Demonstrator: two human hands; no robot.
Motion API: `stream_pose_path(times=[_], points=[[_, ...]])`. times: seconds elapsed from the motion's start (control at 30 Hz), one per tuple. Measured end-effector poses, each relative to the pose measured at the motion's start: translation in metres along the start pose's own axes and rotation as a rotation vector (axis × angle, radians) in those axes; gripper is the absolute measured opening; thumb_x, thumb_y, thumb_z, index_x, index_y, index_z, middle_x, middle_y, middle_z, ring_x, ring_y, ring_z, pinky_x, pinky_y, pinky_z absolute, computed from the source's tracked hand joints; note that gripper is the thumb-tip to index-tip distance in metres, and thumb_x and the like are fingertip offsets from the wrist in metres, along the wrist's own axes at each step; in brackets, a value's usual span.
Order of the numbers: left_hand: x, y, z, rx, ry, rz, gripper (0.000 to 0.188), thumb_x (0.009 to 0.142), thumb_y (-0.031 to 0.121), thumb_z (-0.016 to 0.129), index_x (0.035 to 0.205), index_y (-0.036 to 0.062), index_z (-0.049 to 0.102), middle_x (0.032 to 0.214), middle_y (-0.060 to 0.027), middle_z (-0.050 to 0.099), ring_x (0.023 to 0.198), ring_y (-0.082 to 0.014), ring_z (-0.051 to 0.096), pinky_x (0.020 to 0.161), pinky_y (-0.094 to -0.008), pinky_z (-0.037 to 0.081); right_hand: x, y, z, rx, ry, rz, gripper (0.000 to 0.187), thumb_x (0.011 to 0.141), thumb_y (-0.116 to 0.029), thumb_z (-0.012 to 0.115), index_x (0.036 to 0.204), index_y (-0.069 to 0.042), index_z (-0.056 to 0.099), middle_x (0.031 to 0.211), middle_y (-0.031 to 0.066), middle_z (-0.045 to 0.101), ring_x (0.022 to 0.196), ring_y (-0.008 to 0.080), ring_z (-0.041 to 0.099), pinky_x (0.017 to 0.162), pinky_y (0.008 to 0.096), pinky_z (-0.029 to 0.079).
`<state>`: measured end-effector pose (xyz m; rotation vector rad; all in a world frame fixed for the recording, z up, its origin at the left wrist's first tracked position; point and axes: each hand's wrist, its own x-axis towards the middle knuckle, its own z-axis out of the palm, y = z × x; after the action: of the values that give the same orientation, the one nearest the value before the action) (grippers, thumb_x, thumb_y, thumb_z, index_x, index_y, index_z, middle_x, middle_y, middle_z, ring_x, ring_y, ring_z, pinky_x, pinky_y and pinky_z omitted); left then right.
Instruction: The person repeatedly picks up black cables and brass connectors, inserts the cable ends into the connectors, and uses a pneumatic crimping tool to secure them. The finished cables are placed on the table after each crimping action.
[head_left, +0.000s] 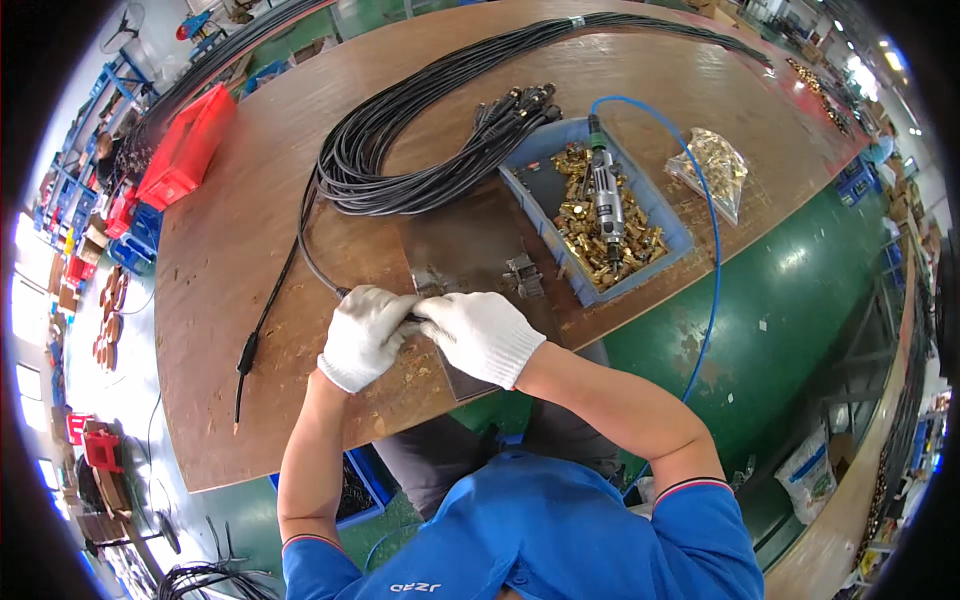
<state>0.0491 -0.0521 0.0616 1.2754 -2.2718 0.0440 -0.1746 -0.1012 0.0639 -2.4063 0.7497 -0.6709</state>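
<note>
Wears white knitted gloves and holds both hands close together over the near part of a brown table [220, 280]. Grips a black cable [318, 272] in the left hand [365, 338], fingers curled narrow around it, and lets the visible length run out toward eleven o'clock. Pinches a short dark piece [414, 318] with the right hand [482, 335], also curled narrow, at three o'clock from the left. Covers most of that piece with the gloves; impossible to say whether cable end or separate fitting. Has a coiled cable bundle [400, 165] at twelve o'clock from both hands, well apart, and its black connectors [515, 112] at one. Has a loose cable with a thick sleeve [247, 355] at nine o'clock from the left hand, and a red crate [185, 165] farther off between ten and eleven. Has, from the right hand, a small metal fixture [522, 275] near at one o'clock on a dark plate [450, 250], a blue tray [645, 272] of brass fittings [570, 225] between one and two, bearing a silver driver [607, 200] with a blue hose [718, 240], and a clear bag [715, 170] beyond at two.
</note>
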Motion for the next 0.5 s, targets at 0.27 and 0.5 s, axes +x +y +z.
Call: stream_pose_path(times=[0.27,0.5], points=[[0.017,0.004,-0.004,-0.002,-0.108,-0.054,0.028,0.087,0.016,0.079,0.115,0.0133,0.077,0.077,-0.0099,0.068,0.069,-0.0343,0.067,0.066,-0.0458,0.053,-0.006,0.038,-0.016,-0.643,0.022,-0.291,0.026,0.101,-0.032,0.066,0.082,-0.015,0.062,0.068,0.0041,0.065,0.059,0.0219,0.071,0.052,0.0376,0.054],[0.003,-0.004,0.003,0.005,-0.068,-0.184,0.028,0.091,0.018,0.078,0.118,0.0149,0.078,0.078,-0.0103,0.069,0.068,-0.035,0.067,0.066,-0.046,0.054,0.023,0.125,-0.138,-0.868,-0.079,0.246,0.025,0.099,-0.027,0.067,0.12,-0.015,0.074,0.114,0.0096,0.078,0.113,0.0349,0.07,0.096,0.0484,0.058]])
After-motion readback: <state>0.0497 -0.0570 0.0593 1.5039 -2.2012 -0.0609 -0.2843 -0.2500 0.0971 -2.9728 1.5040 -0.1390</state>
